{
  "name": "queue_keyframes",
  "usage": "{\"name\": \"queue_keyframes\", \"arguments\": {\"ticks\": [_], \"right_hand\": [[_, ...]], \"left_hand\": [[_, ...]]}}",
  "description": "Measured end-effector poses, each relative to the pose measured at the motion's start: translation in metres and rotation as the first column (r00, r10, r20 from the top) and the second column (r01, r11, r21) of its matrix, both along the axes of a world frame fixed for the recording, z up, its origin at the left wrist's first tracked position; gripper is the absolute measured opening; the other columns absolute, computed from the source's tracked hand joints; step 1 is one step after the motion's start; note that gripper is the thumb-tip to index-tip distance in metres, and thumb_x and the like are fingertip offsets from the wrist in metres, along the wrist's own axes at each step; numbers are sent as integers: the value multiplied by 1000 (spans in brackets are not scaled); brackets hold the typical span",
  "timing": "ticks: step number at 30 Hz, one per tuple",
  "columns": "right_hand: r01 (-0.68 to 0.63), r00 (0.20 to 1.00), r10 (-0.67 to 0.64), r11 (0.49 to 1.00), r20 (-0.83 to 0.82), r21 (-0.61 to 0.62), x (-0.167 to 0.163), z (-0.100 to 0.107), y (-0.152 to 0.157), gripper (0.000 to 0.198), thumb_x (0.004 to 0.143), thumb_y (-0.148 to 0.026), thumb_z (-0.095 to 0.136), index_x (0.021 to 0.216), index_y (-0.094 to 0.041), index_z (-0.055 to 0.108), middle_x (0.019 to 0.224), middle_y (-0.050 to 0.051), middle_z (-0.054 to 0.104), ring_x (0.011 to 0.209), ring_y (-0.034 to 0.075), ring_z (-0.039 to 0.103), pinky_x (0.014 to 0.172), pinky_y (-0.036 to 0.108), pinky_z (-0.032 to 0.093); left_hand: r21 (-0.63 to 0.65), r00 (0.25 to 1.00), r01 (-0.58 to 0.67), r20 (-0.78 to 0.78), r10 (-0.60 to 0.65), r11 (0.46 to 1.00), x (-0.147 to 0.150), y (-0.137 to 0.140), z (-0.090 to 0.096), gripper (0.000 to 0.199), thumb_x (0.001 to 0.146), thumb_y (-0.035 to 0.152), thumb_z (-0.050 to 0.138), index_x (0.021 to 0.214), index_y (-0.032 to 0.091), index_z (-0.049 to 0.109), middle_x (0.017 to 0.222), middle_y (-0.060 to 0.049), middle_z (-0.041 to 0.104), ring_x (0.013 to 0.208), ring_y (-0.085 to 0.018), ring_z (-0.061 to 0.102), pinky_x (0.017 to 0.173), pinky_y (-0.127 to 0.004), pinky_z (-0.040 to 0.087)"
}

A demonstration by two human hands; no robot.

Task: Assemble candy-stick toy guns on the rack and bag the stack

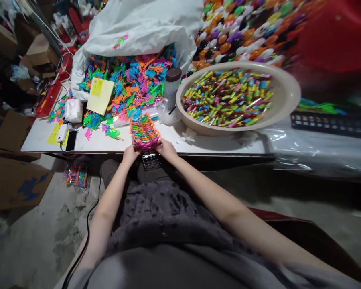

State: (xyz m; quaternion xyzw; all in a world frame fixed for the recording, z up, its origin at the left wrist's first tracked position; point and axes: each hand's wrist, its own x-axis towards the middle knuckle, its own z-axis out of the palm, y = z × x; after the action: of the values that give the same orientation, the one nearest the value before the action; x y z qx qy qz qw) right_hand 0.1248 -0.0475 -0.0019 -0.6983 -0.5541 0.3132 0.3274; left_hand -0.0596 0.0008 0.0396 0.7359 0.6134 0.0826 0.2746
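Note:
At the table's front edge, my left hand [131, 153] and my right hand [166, 149] grip the two sides of a neat stack of small bright plastic toys [145, 131]. The pieces lie in tight rows of orange, green, pink and blue. Below the near end of the stack, a black slotted rack [152, 159] shows between my hands, over my lap. Some fingertips are hidden behind the stack. A large loose heap of similar plastic toys [129, 82] spreads just beyond it.
A beige basin [284, 108] of small wrapped pieces stands right on the white table [216, 145]. Nearby are a lidded cup [172, 86], a yellow notepad [100, 96], a tissue pack [74, 111] and a phone [71, 140]. Packed toys [75, 173] and a carton [16, 178] sit at left.

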Motion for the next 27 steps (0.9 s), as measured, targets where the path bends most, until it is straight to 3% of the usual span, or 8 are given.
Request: {"name": "queue_keyframes", "arguments": {"ticks": [3,7,10,14,19,24,27], "right_hand": [[-47,985,58,996,-162,71,17,-9,-6,14,78,-23,53,89,-19,59,93,5,68,70,14,60,67,26,45],[45,963,-13,993,-267,113,36,-17,-6,19,83,-27,47,94,-18,58,87,5,69,64,13,61,63,25,45],[103,953,-59,986,-296,134,45,-19,1,19,81,-26,48,94,-17,58,83,4,69,69,13,63,64,24,45],[148,919,-117,987,-377,55,51,-23,7,24,82,-26,43,99,-15,56,81,5,69,53,10,55,55,23,42],[148,923,-118,987,-365,56,50,-26,5,26,82,-31,44,97,-15,58,80,6,69,59,13,57,57,24,43],[146,931,-112,987,-346,73,51,-27,7,27,79,-33,44,94,-16,59,77,6,69,64,15,60,62,26,44],[150,952,-127,987,-278,63,49,-27,6,30,76,-36,44,93,-17,59,77,5,68,69,18,62,64,28,44]], "left_hand": [[63,995,-35,-96,41,997,-21,18,5,26,85,28,50,109,19,57,98,-6,68,91,-18,62,82,-29,45],[147,962,-93,-240,127,985,-41,42,9,38,89,32,40,126,25,47,106,-7,66,99,-22,60,84,-32,43],[187,930,-100,-332,158,977,-44,54,7,34,89,37,41,118,25,54,111,-9,64,105,-25,57,86,-34,41],[245,875,-165,-412,256,955,-49,61,2,34,90,40,36,108,19,56,105,-14,64,102,-27,58,83,-36,42],[293,818,-284,-422,391,913,-61,63,-3,31,92,28,29,112,20,52,99,-12,65,94,-23,62,78,-32,44],[361,778,-400,-352,520,842,-64,82,0,46,93,16,10,132,18,34,121,-14,56,110,-16,56,87,-26,42],[328,797,-410,-324,509,851,-60,104,6,41,94,21,18,126,14,42,122,-18,55,111,-20,56,89,-30,42]]}}
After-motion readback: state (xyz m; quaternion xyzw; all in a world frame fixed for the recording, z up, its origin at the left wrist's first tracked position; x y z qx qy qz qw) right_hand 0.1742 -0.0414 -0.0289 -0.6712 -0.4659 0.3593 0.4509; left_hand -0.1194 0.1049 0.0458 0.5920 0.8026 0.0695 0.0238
